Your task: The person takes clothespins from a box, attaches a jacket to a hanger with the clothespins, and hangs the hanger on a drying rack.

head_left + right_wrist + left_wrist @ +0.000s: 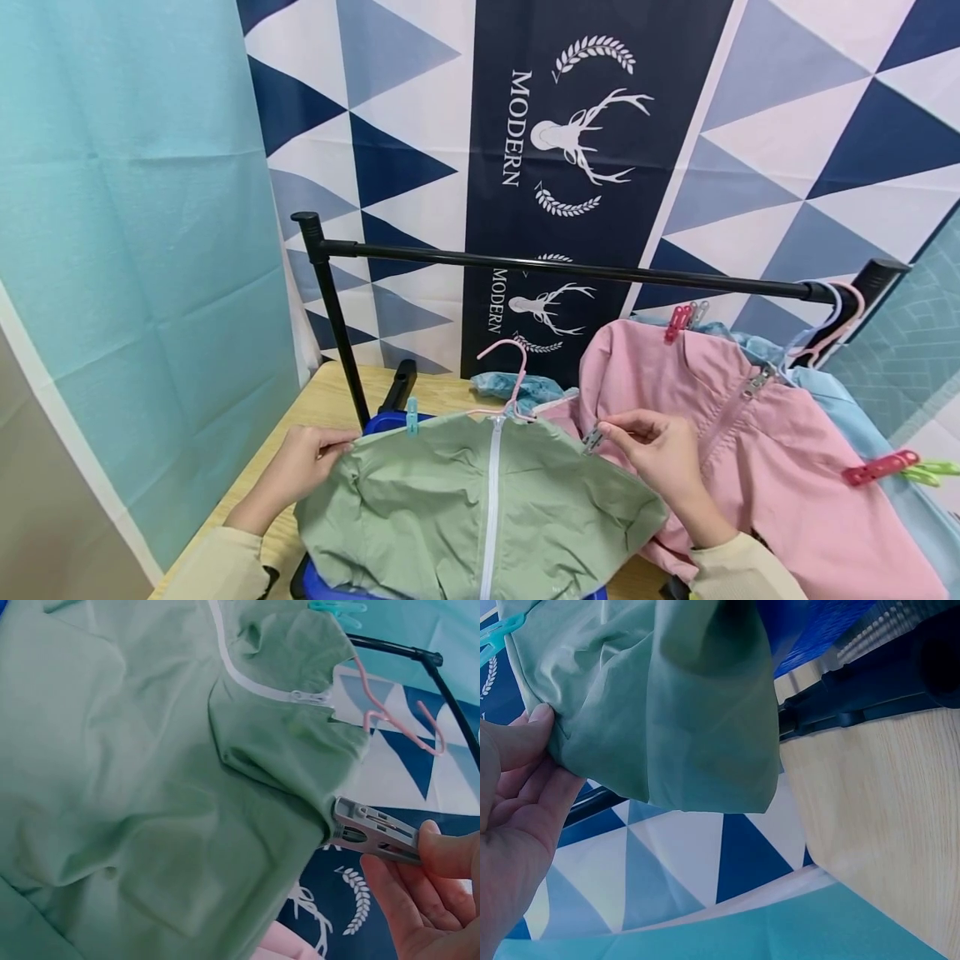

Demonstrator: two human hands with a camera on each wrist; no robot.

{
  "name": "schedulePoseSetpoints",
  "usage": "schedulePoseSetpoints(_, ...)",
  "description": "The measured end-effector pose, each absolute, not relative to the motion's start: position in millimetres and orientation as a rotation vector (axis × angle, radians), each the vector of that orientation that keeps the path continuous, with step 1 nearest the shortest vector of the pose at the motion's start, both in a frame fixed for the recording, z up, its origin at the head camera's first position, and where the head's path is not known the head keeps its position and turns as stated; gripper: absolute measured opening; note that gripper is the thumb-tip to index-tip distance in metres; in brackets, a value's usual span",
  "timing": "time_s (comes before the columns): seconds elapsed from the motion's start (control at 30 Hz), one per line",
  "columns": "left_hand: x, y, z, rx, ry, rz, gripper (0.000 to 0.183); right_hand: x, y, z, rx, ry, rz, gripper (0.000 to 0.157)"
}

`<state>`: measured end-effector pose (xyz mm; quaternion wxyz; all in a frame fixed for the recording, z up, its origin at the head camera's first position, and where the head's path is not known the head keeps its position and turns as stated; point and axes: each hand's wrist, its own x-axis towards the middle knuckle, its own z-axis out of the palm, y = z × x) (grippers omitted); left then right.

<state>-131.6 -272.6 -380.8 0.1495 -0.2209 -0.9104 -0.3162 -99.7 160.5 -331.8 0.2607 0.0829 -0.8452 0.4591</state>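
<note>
A pale green jacket (435, 500) with a white zip is on a pink hanger (517, 375), whose hook rises free below the rail. My left hand (307, 462) pinches the fabric at the jacket's left shoulder between thumb and fingers; the left wrist view shows the sleeve draping beside it. A turquoise clothespin (412, 416) is clipped near that shoulder. My right hand (660, 450) holds a grey clothespin (375, 831) by its handles between thumb and fingers. The pin's tip is at the other shoulder's edge; whether it bites the cloth I cannot tell.
A black rack rail (570, 268) crosses behind the jacket. At its right end hang a pink jacket (780, 450) and a light blue garment (832, 400), with red clothespins (881, 467) on the pink one. Something blue (390, 422) lies under the green jacket on the wooden table (330, 396).
</note>
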Motion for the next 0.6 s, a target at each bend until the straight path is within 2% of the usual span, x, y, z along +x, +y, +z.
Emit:
schedulePoseSetpoints(0.27, -131, -273, -381, -0.631, -2.646, -0.937, 0.02, -101, 160, -343, 0.154, -2.312, 1.248, 0.005)
schedulePoseSetpoints(0.6, -132, -272, -380, -0.632, -2.632, -0.902, 0.02, -105, 160, -352, 0.195, -2.314, 1.376, 0.01)
